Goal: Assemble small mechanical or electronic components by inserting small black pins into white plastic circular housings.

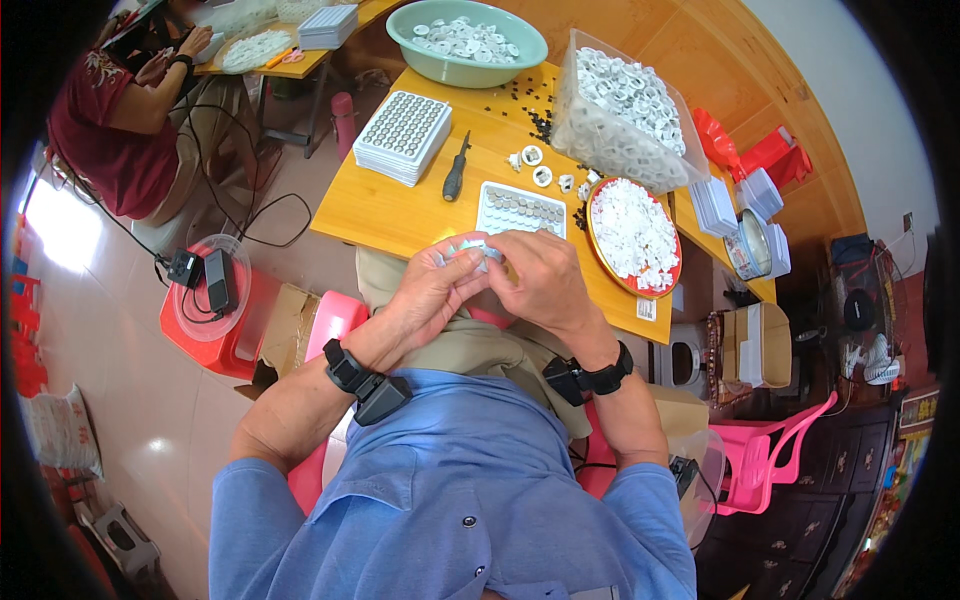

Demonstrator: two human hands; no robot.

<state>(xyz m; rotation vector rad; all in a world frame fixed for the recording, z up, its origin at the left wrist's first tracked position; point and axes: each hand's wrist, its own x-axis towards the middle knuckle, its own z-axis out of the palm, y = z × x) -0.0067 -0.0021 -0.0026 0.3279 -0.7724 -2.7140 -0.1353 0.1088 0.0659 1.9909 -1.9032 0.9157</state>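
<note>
Just off the table's front edge, my two hands meet around a small whitish plastic part, mostly covered by fingers. My left hand pinches it from the left between thumb and fingers. From the other side my right hand has bent fingers pressed against it; whether they hold a second piece is hidden. Right beyond the hands lies a white tray with rows of small round greyish pieces. A red-rimmed round plate heaped with small white plastic pieces stands right of my right hand.
On the yellow table are a stack of white trays, a screwdriver, scattered black bits, a green basin and a clear bin of white parts. Another person sits at the far left; cables cross the floor.
</note>
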